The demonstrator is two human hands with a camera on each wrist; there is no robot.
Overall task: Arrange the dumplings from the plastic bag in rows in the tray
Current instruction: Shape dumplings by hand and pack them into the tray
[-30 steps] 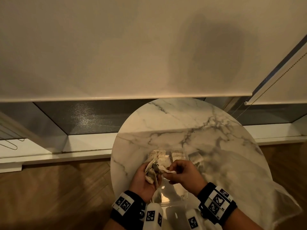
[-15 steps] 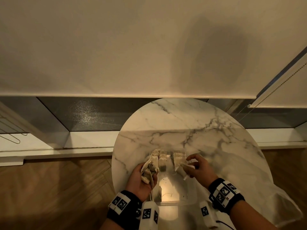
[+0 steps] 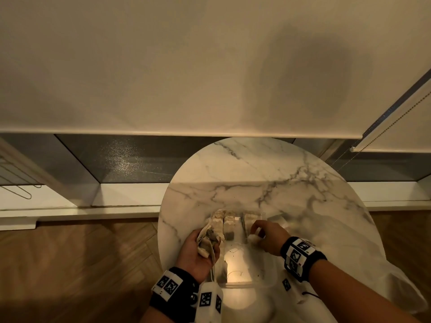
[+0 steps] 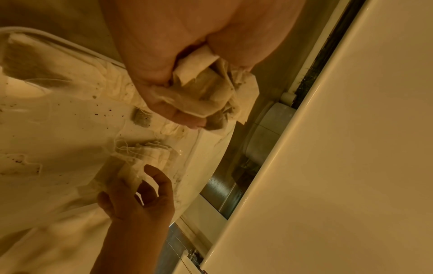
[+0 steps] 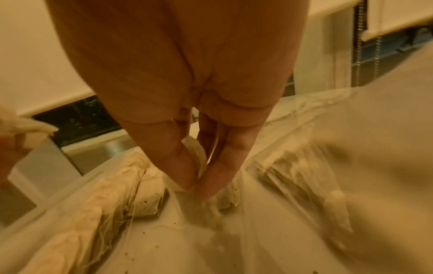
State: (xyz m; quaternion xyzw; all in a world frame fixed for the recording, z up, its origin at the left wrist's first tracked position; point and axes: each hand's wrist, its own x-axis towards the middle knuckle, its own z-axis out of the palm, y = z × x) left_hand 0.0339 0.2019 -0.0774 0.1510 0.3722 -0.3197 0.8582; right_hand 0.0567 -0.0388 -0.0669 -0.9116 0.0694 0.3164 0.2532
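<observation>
The dumplings are pale, flat, paper-like packets with thin strings. My left hand grips a crumpled bunch of them over the left edge of the clear plastic tray; the left wrist view shows this bunch between thumb and fingers. My right hand pinches a single dumpling between thumb and fingertips, low over the near end of the right row. Two more rows stand at the tray's far left. The near half of the tray floor is bare, with crumbs.
The tray sits on a round marble table near its front edge. A translucent plastic bag lies to the right of the tray and hangs over the table's edge. Beyond the table are a window sill and a lowered blind; wooden floor lies to the left.
My right hand left the bunch in my left hand with one dumpling and carried it right and down to the right row. The left hand stayed in place.
</observation>
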